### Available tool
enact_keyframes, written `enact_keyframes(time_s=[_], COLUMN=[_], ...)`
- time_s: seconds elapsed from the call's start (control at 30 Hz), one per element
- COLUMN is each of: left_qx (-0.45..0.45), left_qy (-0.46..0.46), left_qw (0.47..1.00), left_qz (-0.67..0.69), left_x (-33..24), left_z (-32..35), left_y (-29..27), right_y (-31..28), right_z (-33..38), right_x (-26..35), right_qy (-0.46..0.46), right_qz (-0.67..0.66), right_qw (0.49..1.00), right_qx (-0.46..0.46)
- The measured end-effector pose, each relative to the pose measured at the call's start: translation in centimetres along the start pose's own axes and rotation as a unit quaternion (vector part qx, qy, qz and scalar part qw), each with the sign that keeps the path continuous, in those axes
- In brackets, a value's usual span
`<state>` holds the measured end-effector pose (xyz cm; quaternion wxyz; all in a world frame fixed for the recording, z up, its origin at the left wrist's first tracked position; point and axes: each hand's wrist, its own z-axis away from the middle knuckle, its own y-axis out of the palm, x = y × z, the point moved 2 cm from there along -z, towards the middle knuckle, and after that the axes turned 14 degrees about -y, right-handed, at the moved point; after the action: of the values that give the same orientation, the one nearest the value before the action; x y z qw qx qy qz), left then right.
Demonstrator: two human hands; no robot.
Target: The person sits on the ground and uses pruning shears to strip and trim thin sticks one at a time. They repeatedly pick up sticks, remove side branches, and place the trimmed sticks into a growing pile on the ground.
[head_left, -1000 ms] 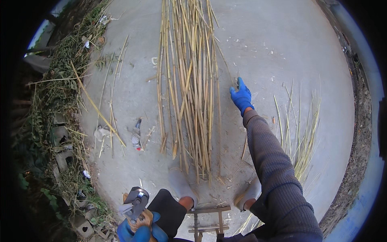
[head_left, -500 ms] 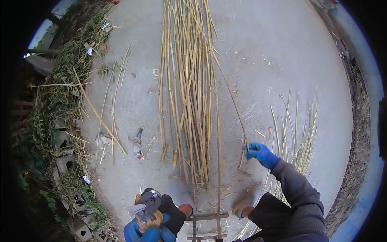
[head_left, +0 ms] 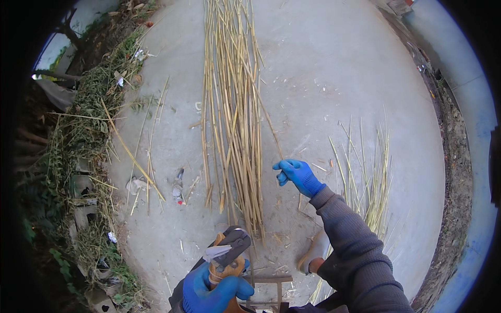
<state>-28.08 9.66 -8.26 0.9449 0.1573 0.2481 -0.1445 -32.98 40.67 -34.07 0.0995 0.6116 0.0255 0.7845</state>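
My left hand (head_left: 218, 290), in a blue glove, is closed around a cutting tool (head_left: 225, 259) with a wooden handle and a dark metal head, near the lower middle. Farther up and to the right, my blue-gloved right hand (head_left: 298, 176) has its fingers curled at the near end of a thin cane (head_left: 269, 124). That cane slants out of a long bundle of dry canes (head_left: 237, 120) on the concrete ground. The bundle's near ends lie just beyond the tool.
Thin, paler stalks (head_left: 373, 193) lie to the right, beyond my right sleeve. Several loose sticks (head_left: 132, 151) lie at left beside weeds (head_left: 86, 130) and rubble. A low wooden frame (head_left: 271, 279) stands by my legs, and a shoe (head_left: 314, 250) shows at right.
My right hand has moved left and slightly away from me, with the cane still in its fingers. My left hand has risen and come rightward with the cutting tool.
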Motion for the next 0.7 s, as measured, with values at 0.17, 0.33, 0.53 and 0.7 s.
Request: enact_keyframes(time_s=[0.17,0.33,0.53,0.7], left_qx=[0.032,0.035,-0.006,-0.018], left_qy=[0.02,0.109,0.175,0.188], left_qw=[0.999,0.993,0.984,0.979], left_qz=[-0.022,-0.002,0.038,0.071], left_x=[1.6,2.9,2.9,2.7], left_z=[2.4,3.1,1.4,0.5], left_y=[-1.9,-3.8,-4.8,-5.6], right_y=[1.0,5.3,5.2,3.4], right_z=[16.2,28.5,16.8,17.6], right_x=[8.3,8.1,5.8,9.7], right_qy=[0.091,0.337,0.064,0.013], right_qz=[-0.054,-0.217,-0.087,0.063], right_qw=[0.994,0.908,0.994,0.995], right_qx=[0.036,0.126,-0.026,-0.081])
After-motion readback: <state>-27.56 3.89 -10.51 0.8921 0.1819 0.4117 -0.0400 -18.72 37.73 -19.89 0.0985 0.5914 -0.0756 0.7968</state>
